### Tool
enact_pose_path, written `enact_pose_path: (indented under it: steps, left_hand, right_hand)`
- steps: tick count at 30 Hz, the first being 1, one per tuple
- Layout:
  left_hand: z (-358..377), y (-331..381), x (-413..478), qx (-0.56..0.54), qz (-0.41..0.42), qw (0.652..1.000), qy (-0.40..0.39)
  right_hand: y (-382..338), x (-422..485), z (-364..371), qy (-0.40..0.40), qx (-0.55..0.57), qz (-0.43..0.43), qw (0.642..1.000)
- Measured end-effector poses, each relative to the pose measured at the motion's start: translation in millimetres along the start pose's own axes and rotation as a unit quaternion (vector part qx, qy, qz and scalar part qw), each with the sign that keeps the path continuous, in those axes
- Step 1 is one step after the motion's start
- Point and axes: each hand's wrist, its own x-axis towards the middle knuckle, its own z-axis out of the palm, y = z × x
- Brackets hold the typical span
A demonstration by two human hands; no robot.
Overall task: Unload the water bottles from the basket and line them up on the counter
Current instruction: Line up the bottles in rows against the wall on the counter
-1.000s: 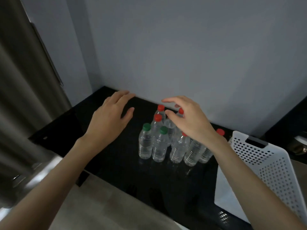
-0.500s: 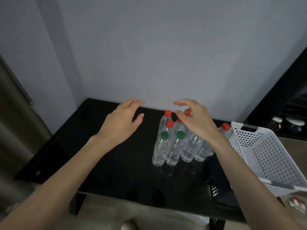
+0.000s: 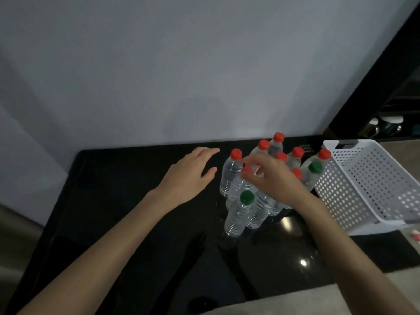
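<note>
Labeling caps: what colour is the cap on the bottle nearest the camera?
Green. The cap shows best in the head view.

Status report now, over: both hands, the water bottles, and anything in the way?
Left hand open, above counter. Right hand over bottles, at a red cap; hold unclear. Bottles upright, clustered, not lined. Basket looks empty; nothing blocking.

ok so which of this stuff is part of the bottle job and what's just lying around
Job: water bottles, white basket, black counter, left hand, right hand.
Lying about: kitchenware on the dark shelf, small pink thing at the right edge.
</note>
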Motion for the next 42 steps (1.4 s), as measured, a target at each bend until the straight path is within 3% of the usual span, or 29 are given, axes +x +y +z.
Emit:
enact_pose_path:
  steps: [14,19,24,29,33,42]
  left_hand:
    - [54.9,-48.5,119.9,-0.107,0.129,0.977,-0.128]
    - [78.9,-47.2,141.4,-0.032,0.185,0.971,-0.150]
    - [96.9,-50.4,143.4,0.092,0.256,0.958,-0.087]
    - [96.2,-62.0,135.1,0.068,0.206,0.975,-0.052]
    - [86.8,-80.4,114.5,0.050,0.164,0.985,-0.025]
    - [2.9,-151.5,43.5,-0.019,0.069,0.997,0.043]
  right_hand:
    - [0.5,-13.4,65.0,-0.049,-0.197,0.131,0.970]
    - [0.4,-13.0,73.5,-0.076,-0.239,0.163,0.954]
    - [-2.9,-20.7,81.7,-0.004,-0.137,0.177,0.975]
    - [-6.0,-27.5,87.9,0.054,-0.072,0.196,0.976]
    - [-10.4,-19.1,85.5,0.028,-0.068,0.169,0.983]
    - [-58.5,29.3,90.9,0.009,-0.006,0.039,0.999]
